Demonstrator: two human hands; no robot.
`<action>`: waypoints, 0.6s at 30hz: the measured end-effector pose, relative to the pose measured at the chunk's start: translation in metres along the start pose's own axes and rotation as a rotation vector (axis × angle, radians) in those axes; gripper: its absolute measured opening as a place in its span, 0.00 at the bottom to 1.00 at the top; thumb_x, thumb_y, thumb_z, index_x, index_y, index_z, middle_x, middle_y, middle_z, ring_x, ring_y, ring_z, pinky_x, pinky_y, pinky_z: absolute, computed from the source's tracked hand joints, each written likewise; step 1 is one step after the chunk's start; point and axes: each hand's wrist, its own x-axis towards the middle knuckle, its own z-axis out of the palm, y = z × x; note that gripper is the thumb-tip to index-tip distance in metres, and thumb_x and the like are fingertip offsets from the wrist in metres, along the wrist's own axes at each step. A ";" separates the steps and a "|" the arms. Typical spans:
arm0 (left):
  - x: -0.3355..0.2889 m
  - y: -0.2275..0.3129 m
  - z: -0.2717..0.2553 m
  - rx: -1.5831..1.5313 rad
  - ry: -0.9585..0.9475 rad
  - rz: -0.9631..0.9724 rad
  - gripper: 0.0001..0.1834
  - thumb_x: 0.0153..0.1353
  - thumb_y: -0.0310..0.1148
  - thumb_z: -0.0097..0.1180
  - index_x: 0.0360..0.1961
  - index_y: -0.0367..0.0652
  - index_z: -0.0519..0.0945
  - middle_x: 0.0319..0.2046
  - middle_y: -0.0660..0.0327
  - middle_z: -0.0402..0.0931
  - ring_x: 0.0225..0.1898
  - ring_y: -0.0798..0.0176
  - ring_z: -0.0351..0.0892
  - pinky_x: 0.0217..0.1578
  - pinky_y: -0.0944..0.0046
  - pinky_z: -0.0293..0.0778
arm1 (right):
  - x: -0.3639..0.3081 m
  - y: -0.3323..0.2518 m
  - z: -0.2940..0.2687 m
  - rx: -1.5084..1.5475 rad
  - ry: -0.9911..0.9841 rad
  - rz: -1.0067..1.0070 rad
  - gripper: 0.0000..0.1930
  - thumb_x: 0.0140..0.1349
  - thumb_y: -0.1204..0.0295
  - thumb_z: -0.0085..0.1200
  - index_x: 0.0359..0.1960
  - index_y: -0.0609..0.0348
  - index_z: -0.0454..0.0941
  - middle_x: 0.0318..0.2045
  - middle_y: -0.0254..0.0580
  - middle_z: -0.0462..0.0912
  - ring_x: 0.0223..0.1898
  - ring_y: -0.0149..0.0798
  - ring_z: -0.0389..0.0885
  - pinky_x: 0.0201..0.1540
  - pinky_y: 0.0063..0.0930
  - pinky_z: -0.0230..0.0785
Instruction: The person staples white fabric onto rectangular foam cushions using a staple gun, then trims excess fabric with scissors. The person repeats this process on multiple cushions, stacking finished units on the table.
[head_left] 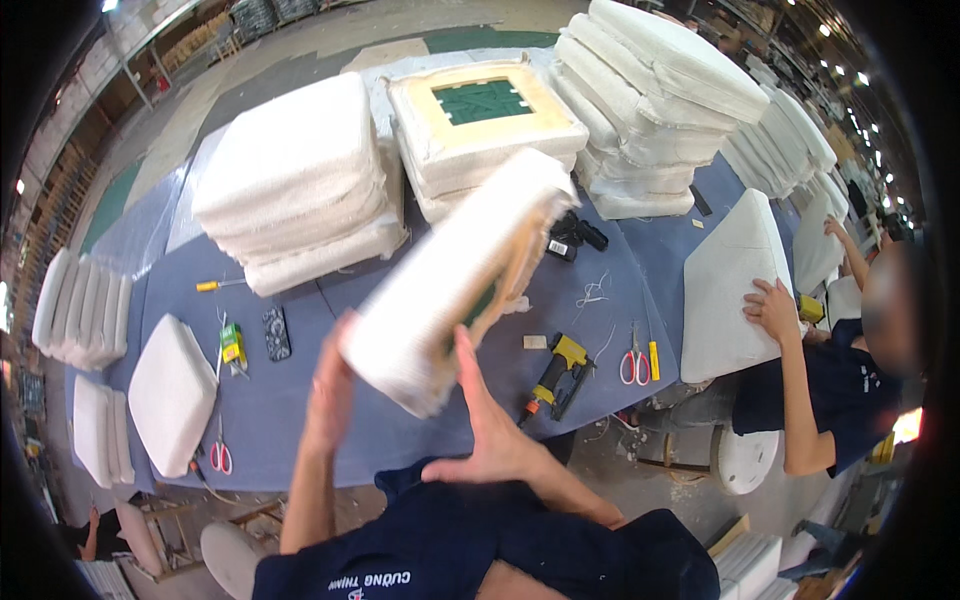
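Blue-grey cloth (640,265) covers a worktable in a wide workshop, with a left stack (290,160) and a right stack (640,90) of white padded seats along its far side. Nearer the person, another white padded seat (450,275) appears blurred and tilted, its underside facing right. The left hand (328,395) is at its lower-left end, fingertips against or just beside the edge; their grip cannot be made out. The right hand (490,430) is spread wide, thumb well away from the fingers, whose tips overlap the underside; contact is unclear. A yellow-and-black nail gun (563,365) and scissors (634,367) lie to the right.
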 end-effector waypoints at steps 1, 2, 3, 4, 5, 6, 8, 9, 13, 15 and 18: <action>-0.011 -0.005 0.013 -0.191 -0.203 -0.055 0.57 0.75 0.80 0.27 0.82 0.39 0.66 0.85 0.43 0.54 0.86 0.42 0.48 0.83 0.38 0.36 | -0.012 -0.003 0.014 -0.173 0.169 -0.065 0.80 0.49 0.43 0.84 0.85 0.66 0.29 0.84 0.78 0.25 0.86 0.74 0.30 0.86 0.62 0.32; -0.019 -0.007 0.023 -0.344 -0.336 -0.118 0.57 0.75 0.80 0.25 0.80 0.40 0.69 0.84 0.41 0.56 0.86 0.39 0.47 0.83 0.35 0.36 | -0.021 0.004 0.030 -0.107 0.408 -0.157 0.78 0.49 0.45 0.86 0.85 0.63 0.32 0.83 0.79 0.27 0.85 0.75 0.33 0.85 0.64 0.35; -0.020 -0.042 0.024 -0.654 -0.504 -0.102 0.54 0.78 0.76 0.22 0.79 0.40 0.71 0.83 0.41 0.56 0.85 0.41 0.51 0.83 0.38 0.40 | -0.024 0.011 0.026 -0.106 0.536 -0.198 0.74 0.48 0.50 0.87 0.83 0.58 0.36 0.83 0.79 0.29 0.85 0.74 0.38 0.83 0.64 0.43; -0.025 -0.068 0.032 -0.698 -0.289 -0.333 0.49 0.82 0.70 0.22 0.79 0.40 0.70 0.82 0.42 0.59 0.84 0.44 0.57 0.83 0.42 0.45 | -0.029 0.019 0.020 -0.125 0.681 -0.234 0.70 0.48 0.54 0.88 0.81 0.52 0.41 0.83 0.79 0.32 0.84 0.72 0.42 0.81 0.64 0.50; -0.028 -0.105 0.035 -0.417 -0.239 -0.439 0.47 0.83 0.69 0.23 0.80 0.41 0.69 0.82 0.44 0.60 0.83 0.45 0.59 0.83 0.43 0.48 | -0.033 0.026 0.015 -0.142 0.824 -0.265 0.66 0.47 0.58 0.89 0.79 0.46 0.45 0.82 0.79 0.34 0.84 0.71 0.47 0.79 0.64 0.58; -0.031 -0.146 0.035 -0.136 -0.175 -0.535 0.46 0.83 0.68 0.24 0.81 0.42 0.68 0.82 0.45 0.62 0.82 0.46 0.61 0.82 0.44 0.51 | -0.037 0.023 0.005 -0.187 0.839 -0.234 0.64 0.48 0.60 0.88 0.78 0.46 0.46 0.83 0.78 0.35 0.83 0.71 0.48 0.78 0.64 0.59; -0.039 -0.207 0.046 -0.091 -0.141 -0.813 0.44 0.84 0.67 0.26 0.82 0.45 0.66 0.81 0.49 0.63 0.81 0.47 0.63 0.81 0.44 0.56 | -0.046 0.023 -0.014 -0.249 0.843 -0.193 0.63 0.49 0.63 0.87 0.77 0.47 0.46 0.83 0.76 0.37 0.83 0.68 0.51 0.78 0.61 0.62; -0.047 -0.225 0.053 -0.332 -0.177 -0.996 0.43 0.83 0.68 0.28 0.83 0.46 0.64 0.81 0.51 0.64 0.81 0.48 0.64 0.81 0.43 0.58 | -0.050 0.023 -0.019 -0.265 0.836 -0.178 0.63 0.49 0.65 0.86 0.78 0.49 0.45 0.83 0.74 0.39 0.82 0.66 0.53 0.77 0.59 0.64; -0.065 -0.266 0.084 -1.018 -0.237 -1.025 0.43 0.82 0.69 0.31 0.85 0.52 0.61 0.82 0.57 0.63 0.81 0.50 0.64 0.79 0.42 0.63 | -0.040 0.005 -0.028 -0.260 0.780 -0.195 0.55 0.51 0.72 0.83 0.75 0.56 0.52 0.82 0.72 0.48 0.82 0.64 0.56 0.78 0.58 0.62; -0.067 -0.254 0.098 -0.937 -0.260 -0.869 0.44 0.82 0.70 0.32 0.86 0.52 0.58 0.83 0.57 0.62 0.81 0.49 0.63 0.80 0.43 0.62 | -0.046 -0.004 -0.030 -0.304 0.665 -0.167 0.49 0.53 0.75 0.80 0.73 0.57 0.57 0.79 0.71 0.57 0.81 0.69 0.57 0.79 0.58 0.61; -0.046 -0.208 0.114 -0.850 -0.219 -0.662 0.45 0.82 0.70 0.30 0.87 0.52 0.54 0.83 0.55 0.61 0.82 0.49 0.62 0.80 0.44 0.61 | -0.035 -0.030 -0.049 -0.355 0.521 -0.341 0.41 0.55 0.69 0.81 0.67 0.57 0.68 0.73 0.64 0.69 0.78 0.72 0.66 0.78 0.67 0.60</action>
